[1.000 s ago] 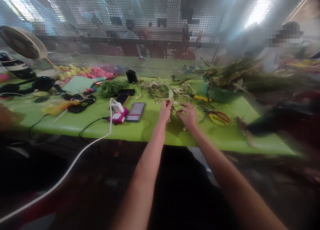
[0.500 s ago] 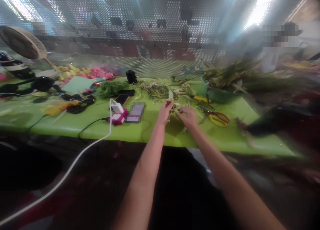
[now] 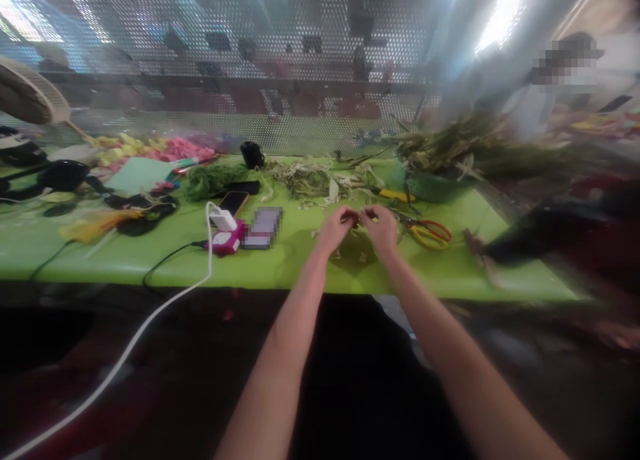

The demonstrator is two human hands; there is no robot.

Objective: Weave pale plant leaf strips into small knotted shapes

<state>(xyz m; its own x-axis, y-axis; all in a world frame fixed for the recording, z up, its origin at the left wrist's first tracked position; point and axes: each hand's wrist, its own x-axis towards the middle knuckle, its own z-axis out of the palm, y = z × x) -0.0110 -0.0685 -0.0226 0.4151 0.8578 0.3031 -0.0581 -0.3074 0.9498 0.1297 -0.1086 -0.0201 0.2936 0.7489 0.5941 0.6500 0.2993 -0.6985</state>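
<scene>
Above the green tabletop (image 3: 295, 267), my left hand (image 3: 338, 229) and my right hand (image 3: 380, 229) meet with fingertips close together. Both pinch at something small between them, mostly hidden by the fingers. A few pale dry scraps lie on the table just below and beside them. Behind the hands spreads a heap of dried plant strips (image 3: 305, 180), with a pale leaf piece (image 3: 333, 191) at its near edge. To the right of my right hand lie scissors (image 3: 429, 233) with yellow and red handles. A yellow-handled tool (image 3: 396, 195) rests behind them.
At left, a white charger sits in a pink power socket (image 3: 226, 240), its white cable (image 3: 165, 307) hanging over the edge. Phones (image 3: 263, 228) lie beside it. Green fibre (image 3: 215, 180) and a black cup-like object (image 3: 251, 155) stand behind. A green basket (image 3: 430, 183) holds dried stalks; a person is at right.
My hands have drawn together, the left turning inward and the right rising slightly. The pale piece seen at my left fingers is now hidden. The whole view has shifted a little.
</scene>
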